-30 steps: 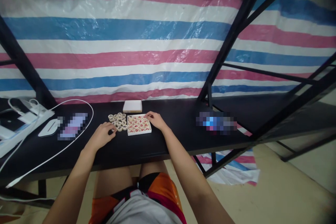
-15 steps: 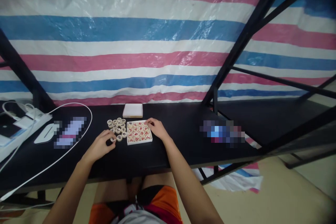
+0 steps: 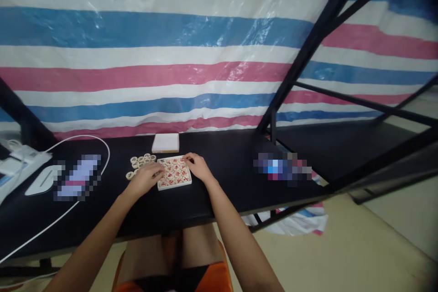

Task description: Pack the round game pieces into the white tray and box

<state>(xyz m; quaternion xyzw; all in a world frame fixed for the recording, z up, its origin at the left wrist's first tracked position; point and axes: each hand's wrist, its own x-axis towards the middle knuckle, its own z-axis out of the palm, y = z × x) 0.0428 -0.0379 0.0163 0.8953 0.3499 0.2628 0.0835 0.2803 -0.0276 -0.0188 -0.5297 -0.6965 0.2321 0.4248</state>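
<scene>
A shallow white tray [image 3: 187, 183] full of round pale game pieces with red marks lies on the black table [image 3: 205, 200]. My left hand [image 3: 146, 177] is curled over the tray's left edge, its fingers closed, apparently on a piece I cannot make out. Several loose round pieces [image 3: 138, 162] lie just left of the tray. My right hand [image 3: 197, 167] rests at the tray's far right corner, fingers bent and pinched at the rim.
A small white box [image 3: 166, 143] sits behind the tray. A white mouse [image 3: 43, 179], a white cable [image 3: 78, 200] and chargers [image 3: 20, 157] lie at the left. Black metal frame bars [image 3: 301, 64] rise at the right, a striped tarp behind.
My left hand has moved right from the loose pieces to the tray's left edge. The right hand stays at the tray's corner. The view has shifted slightly.
</scene>
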